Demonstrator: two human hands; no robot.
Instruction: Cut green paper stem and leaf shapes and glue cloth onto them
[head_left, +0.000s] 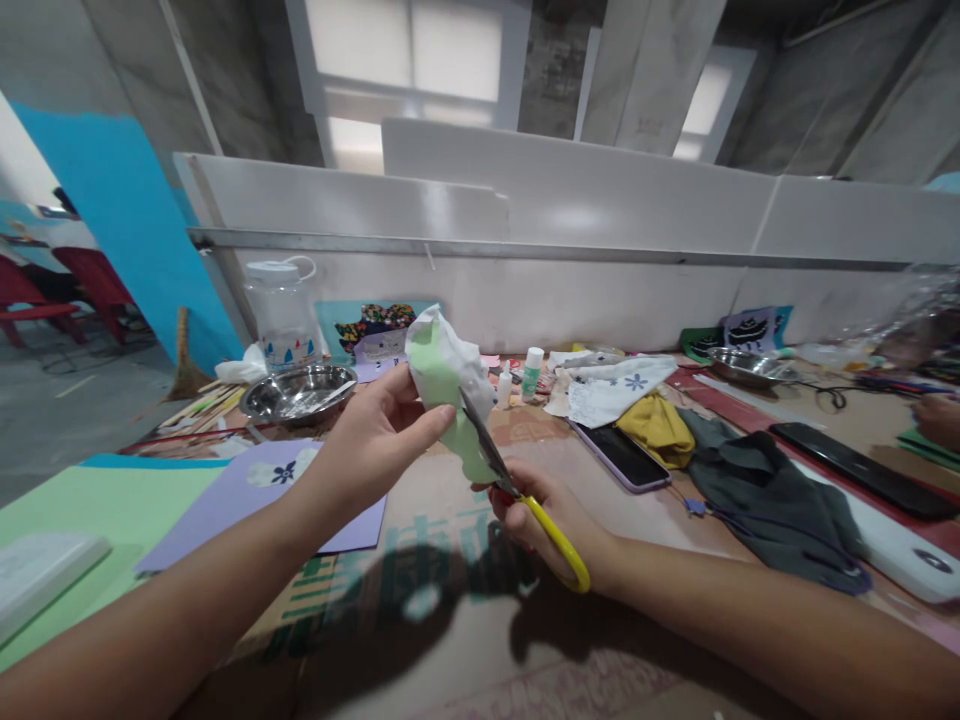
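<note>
Between the thumb and fingers of my left hand [382, 425] is a piece of light green paper [431, 370] with white fabric [469, 365] against its back, raised above the table. My right hand [551, 510] grips yellow-handled scissors [559, 545]. Their dark blades lie along the right edge of the green piece, close to my left thumb. A purple sheet [217, 500] with a white patch and a dark blue flower lies left of my left forearm, on top of light green sheets [45, 500].
Metal bowls [300, 390], a clear jug [281, 310] and a glue bottle [532, 375] stand toward the back. At right lie a phone [626, 455], yellow cloth [656, 430], dark grey cloth [772, 500] and a black case [862, 470]. Another person's hand [937, 418] shows at the right edge.
</note>
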